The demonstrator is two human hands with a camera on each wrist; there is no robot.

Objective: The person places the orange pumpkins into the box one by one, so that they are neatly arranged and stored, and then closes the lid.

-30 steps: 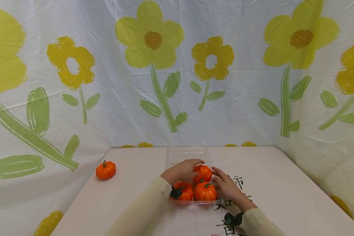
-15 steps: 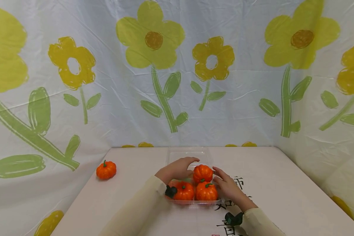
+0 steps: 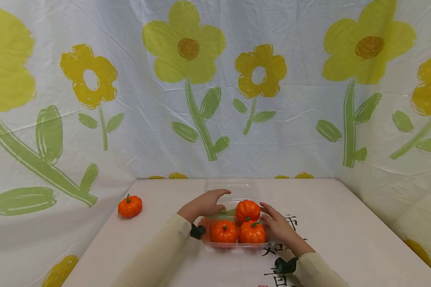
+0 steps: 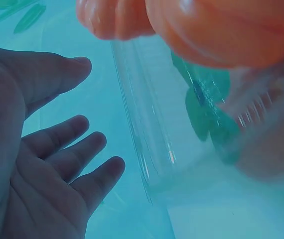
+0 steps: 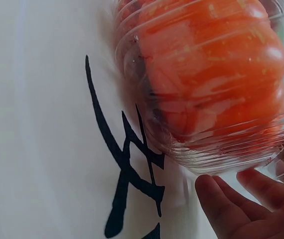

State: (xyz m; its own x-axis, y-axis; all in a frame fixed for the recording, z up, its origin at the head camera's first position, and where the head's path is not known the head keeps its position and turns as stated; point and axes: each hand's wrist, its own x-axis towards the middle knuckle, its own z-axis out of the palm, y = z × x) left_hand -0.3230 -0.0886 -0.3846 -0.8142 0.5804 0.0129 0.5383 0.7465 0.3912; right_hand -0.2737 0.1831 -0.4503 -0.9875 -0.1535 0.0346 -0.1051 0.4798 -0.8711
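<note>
A clear plastic clamshell box (image 3: 233, 245) lies open in the middle of the table, its lid (image 3: 231, 184) folded away at the back. Three orange toy pumpkins sit in it: front left (image 3: 224, 232), front right (image 3: 252, 232) and back right (image 3: 247, 210). My left hand (image 3: 204, 204) hovers over the box's left back part, holding nothing, thumb and fingers spread. In the left wrist view its fingers are beside the clear wall. My right hand (image 3: 279, 228) is at the box's right side; in the right wrist view its fingertips (image 5: 209, 186) are at the ridged wall, perhaps touching it.
Another orange pumpkin (image 3: 130, 206) with a green stem sits at the table's left edge. Black brush characters (image 3: 280, 277) mark the pale tabletop (image 3: 327, 231) on the right. A flower-print curtain (image 3: 294, 131) hangs behind and at both sides.
My left hand has drawn back to the left, away from the back right pumpkin, and its fingers have come off it. The right hand has stayed almost still beside the box.
</note>
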